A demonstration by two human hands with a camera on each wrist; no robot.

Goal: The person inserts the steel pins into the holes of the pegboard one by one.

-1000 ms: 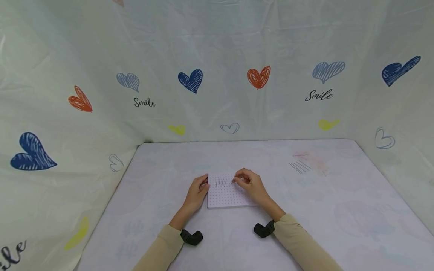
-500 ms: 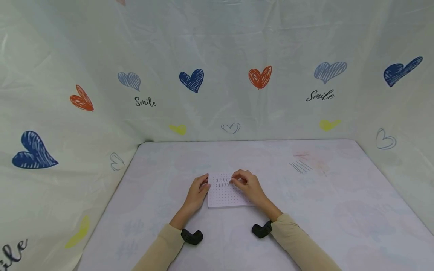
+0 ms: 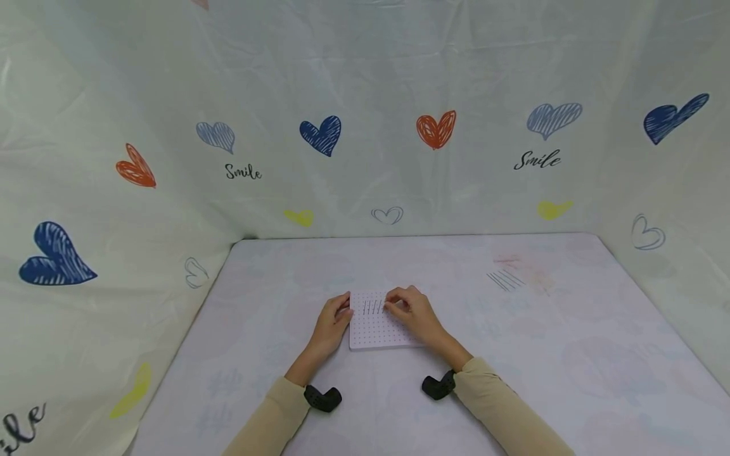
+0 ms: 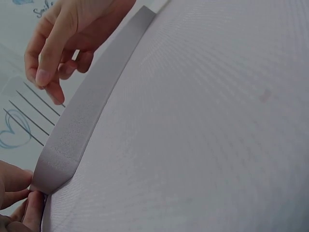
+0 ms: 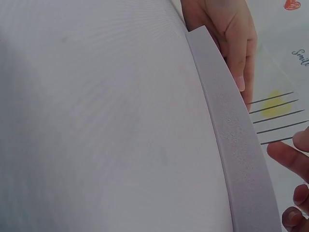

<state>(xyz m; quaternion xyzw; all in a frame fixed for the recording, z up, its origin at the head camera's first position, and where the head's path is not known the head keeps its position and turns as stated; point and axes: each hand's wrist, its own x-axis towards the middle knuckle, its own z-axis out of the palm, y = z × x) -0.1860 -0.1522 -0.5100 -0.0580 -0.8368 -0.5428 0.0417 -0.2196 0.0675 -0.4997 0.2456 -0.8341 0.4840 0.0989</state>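
Working at the pin row on the board

Right hand (image 3: 413, 310) sliding left over white pegboard (image 3: 376, 332), fingertips pinching near upright pins (image 3: 372, 307), grip content unclear; left hand (image 3: 331, 323) steadying board edge, fingers relaxed.

One white pegboard (image 3: 377, 328); four thin pins (image 3: 373, 307) standing in it; four or five spare pins (image 3: 504, 280) on table; two hands.

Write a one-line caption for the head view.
Both hands at a white pegboard holding four upright pins.
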